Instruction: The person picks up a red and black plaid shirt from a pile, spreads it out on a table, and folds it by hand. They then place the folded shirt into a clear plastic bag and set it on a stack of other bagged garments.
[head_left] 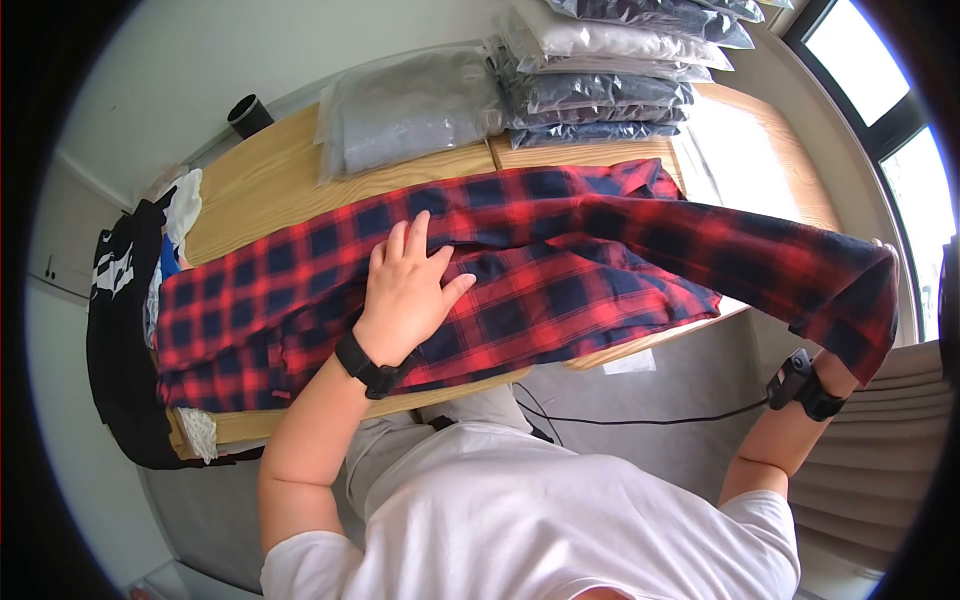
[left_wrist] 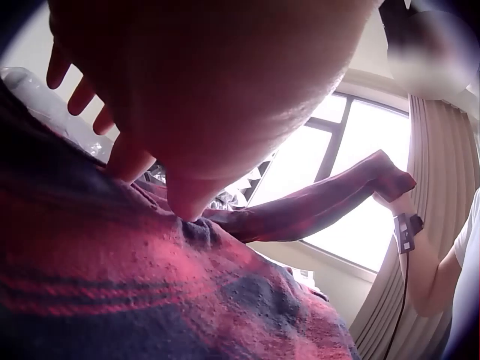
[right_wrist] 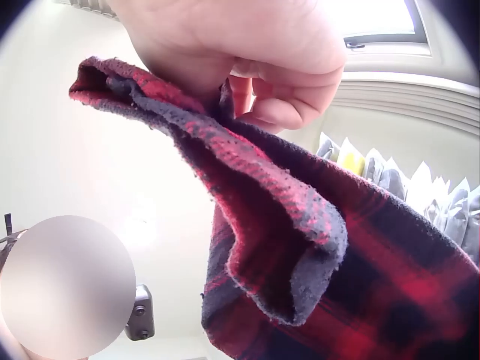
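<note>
A red and navy plaid shirt [head_left: 560, 290] lies lengthwise along the wooden table, its fabric wrinkled near the middle. My left hand [head_left: 408, 295] rests palm down on it with fingers spread; the left wrist view shows the fingertips [left_wrist: 187, 206] touching the cloth. Out to the right, my right hand [right_wrist: 277, 82] pinches the shirt's sleeve [head_left: 760, 255] near its cuff and holds it up off the table. The cuff's open end [right_wrist: 277, 255] hangs below the fingers in the right wrist view. From the head, draped cloth hides most of that hand.
Bagged garments [head_left: 600, 95] are stacked at the back of the table, beside a flat clear-bagged grey one [head_left: 420, 110]. Black clothing [head_left: 125, 340] hangs over the left end. A black cup [head_left: 249, 117] stands at the back left. A cable [head_left: 650, 421] runs to the right wrist camera.
</note>
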